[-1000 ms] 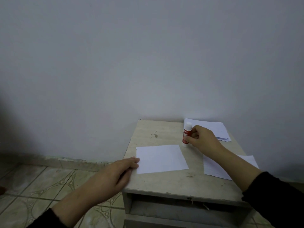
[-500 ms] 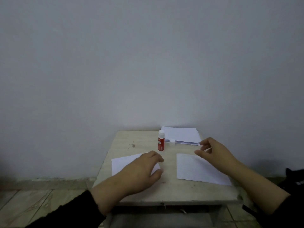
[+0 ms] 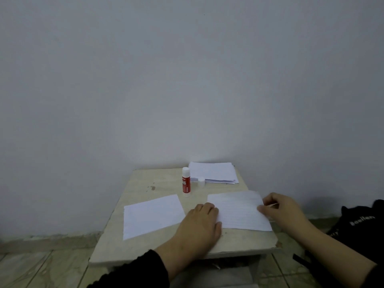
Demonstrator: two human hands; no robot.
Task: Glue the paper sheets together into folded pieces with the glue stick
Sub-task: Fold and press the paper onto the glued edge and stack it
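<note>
On the table (image 3: 145,179) both hands grip the white, faintly lined sheet (image 3: 239,210) — left hand (image 3: 199,223) pressing flat, right hand (image 3: 278,210) pinching

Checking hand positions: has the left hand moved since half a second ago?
Yes. The left hand left the left sheet and now touches the right sheet.

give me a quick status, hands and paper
Left hand flat at right sheet left edge; right hand pinching its right edge. Glue stick upright, cap off beside it. Nothing in the way.
</note>
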